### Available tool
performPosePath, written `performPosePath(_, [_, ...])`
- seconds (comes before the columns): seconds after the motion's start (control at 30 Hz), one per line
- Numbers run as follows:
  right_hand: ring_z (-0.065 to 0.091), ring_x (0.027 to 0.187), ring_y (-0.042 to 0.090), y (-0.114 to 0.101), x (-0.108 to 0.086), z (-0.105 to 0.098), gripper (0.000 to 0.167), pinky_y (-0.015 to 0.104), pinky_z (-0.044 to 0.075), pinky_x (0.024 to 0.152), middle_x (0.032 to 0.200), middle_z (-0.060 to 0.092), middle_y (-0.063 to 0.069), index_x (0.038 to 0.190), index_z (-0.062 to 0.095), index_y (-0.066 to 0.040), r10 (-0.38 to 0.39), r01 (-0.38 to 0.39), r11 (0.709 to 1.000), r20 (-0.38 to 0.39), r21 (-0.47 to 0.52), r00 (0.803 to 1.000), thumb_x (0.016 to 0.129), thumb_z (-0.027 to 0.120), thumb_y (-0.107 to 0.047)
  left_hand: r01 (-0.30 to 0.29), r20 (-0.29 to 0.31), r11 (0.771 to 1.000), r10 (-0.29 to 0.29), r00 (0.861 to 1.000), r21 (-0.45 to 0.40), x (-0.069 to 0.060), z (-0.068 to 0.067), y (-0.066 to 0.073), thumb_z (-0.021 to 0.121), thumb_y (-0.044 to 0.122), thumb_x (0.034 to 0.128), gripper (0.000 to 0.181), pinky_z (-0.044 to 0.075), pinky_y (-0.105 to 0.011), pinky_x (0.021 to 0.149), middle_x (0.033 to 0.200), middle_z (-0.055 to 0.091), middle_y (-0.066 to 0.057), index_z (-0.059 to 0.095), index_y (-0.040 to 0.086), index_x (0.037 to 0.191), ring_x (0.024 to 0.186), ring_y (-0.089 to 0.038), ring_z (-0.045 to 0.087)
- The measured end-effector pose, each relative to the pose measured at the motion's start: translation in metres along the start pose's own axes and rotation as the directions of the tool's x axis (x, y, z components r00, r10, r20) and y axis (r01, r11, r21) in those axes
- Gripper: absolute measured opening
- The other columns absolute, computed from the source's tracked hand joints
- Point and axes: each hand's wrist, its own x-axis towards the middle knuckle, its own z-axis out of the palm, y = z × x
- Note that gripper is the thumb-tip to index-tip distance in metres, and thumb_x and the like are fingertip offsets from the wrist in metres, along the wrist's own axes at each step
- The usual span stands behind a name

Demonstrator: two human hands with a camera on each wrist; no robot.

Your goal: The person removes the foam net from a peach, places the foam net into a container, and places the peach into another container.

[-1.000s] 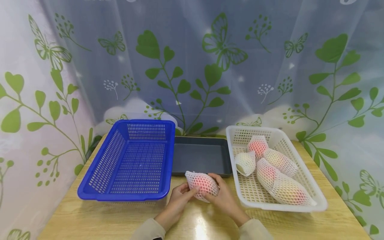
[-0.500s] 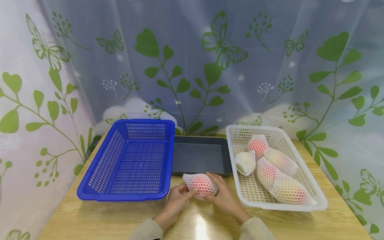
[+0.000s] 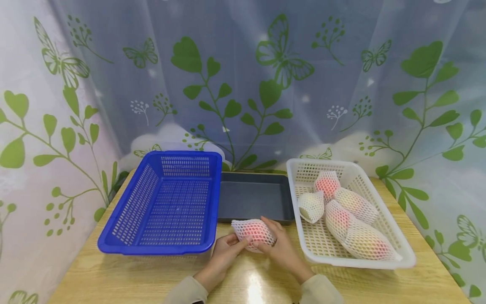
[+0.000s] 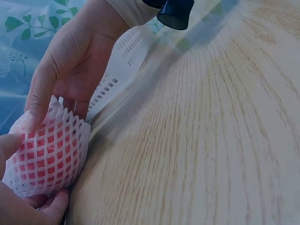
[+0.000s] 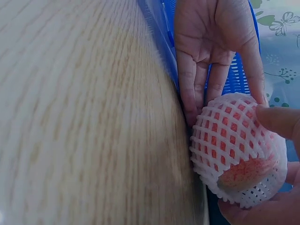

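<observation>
Between both hands, low over the table's near middle, is a round red fruit (image 3: 255, 233) in a white foam net sleeve. My left hand (image 3: 225, 254) holds its left side, thumb on the front. On its right side my right hand (image 3: 282, 248) grips it with the thumb in front and fingers behind. In the right wrist view the sleeve's open end bares streaked red skin of the fruit (image 5: 248, 174). The left wrist view shows the netted side of the fruit (image 4: 49, 157), fingers of both hands against it. Whether it touches the table cannot be told.
A blue plastic basket (image 3: 157, 249) with nothing in it stands on the left. A dark shallow tray (image 3: 255, 196) lies behind the hands. At the right, a white basket (image 3: 357, 262) holds several net-sleeved fruits (image 3: 338, 217). The table (image 3: 250, 283) is wooden; a patterned curtain hangs behind.
Over the first half second, the fruit's netted left tip dips and shifts slightly left, and the right fingers slide a little left over the top. Since then the hands hold nearly still.
</observation>
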Motion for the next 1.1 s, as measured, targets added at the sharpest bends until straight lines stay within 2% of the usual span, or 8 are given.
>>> performPosePath(0.2, [0.047, 0.122, 0.038, -0.0012, -0.0015, -0.0001, 0.074, 0.052, 0.038, 0.103, 0.137, 0.047, 0.022, 0.141, 0.045, -0.001, -0.003, 0.003, 1.000, -0.011, 0.002, 1.000, 0.077, 0.079, -0.017, 0.010, 0.005, 1.000, -0.010, 1.000, -0.015, -0.0009, -0.0011, -0.0004, 0.073, 0.033, 0.0844, 0.062, 0.053, -0.035, 0.089, 0.109, 0.068, -0.016, 0.055, -0.013, 0.121, 0.095, -0.016, 0.064])
performPosePath(0.47, [0.047, 0.124, 0.036, -0.0041, -0.0023, -0.0016, 0.073, 0.051, 0.037, 0.104, 0.136, 0.048, 0.021, 0.140, 0.045, 0.001, 0.001, 0.000, 0.999, -0.023, 0.033, 1.000, 0.077, 0.079, -0.013, 0.004, 0.009, 1.000, -0.004, 1.000, -0.006, -0.0004, -0.0028, 0.0003, 0.072, 0.031, 0.0858, 0.070, 0.051, -0.037, 0.093, 0.123, 0.058, -0.030, 0.046, -0.018, 0.128, 0.112, -0.031, 0.060])
performPosePath(0.7, [0.046, 0.124, 0.035, -0.0072, -0.0035, -0.0032, 0.072, 0.049, 0.039, 0.103, 0.138, 0.046, 0.020, 0.141, 0.044, -0.001, 0.010, -0.010, 0.997, -0.011, 0.073, 1.000, 0.079, 0.078, -0.011, -0.005, 0.042, 1.000, 0.006, 0.999, -0.019, -0.0028, -0.0049, 0.0028, 0.070, 0.027, 0.0876, 0.066, 0.051, -0.037, 0.094, 0.125, 0.057, -0.030, 0.046, -0.018, 0.129, 0.112, -0.030, 0.060])
performPosePath(0.93, [0.046, 0.123, 0.035, -0.0056, -0.0030, -0.0030, 0.071, 0.047, 0.039, 0.102, 0.136, 0.047, 0.019, 0.141, 0.044, -0.003, 0.014, -0.014, 0.999, -0.017, 0.047, 1.000, 0.079, 0.078, -0.013, -0.009, 0.054, 1.000, 0.008, 0.999, 0.007, -0.0060, -0.0066, 0.0058, 0.069, 0.026, 0.0879, 0.062, 0.051, -0.039, 0.094, 0.125, 0.058, -0.028, 0.048, -0.015, 0.129, 0.112, -0.028, 0.059])
performPosePath(1.1, [0.045, 0.125, 0.039, -0.0076, -0.0029, -0.0046, 0.069, 0.052, 0.037, 0.104, 0.136, 0.047, 0.020, 0.138, 0.047, -0.001, -0.011, 0.012, 0.999, -0.048, 0.031, 0.999, 0.078, 0.078, -0.013, -0.031, 0.057, 0.999, 0.030, 0.998, 0.031, -0.0089, -0.0079, 0.0067, 0.069, 0.021, 0.0878, 0.060, 0.050, -0.042, 0.095, 0.124, 0.057, -0.029, 0.047, -0.016, 0.129, 0.115, -0.033, 0.057])
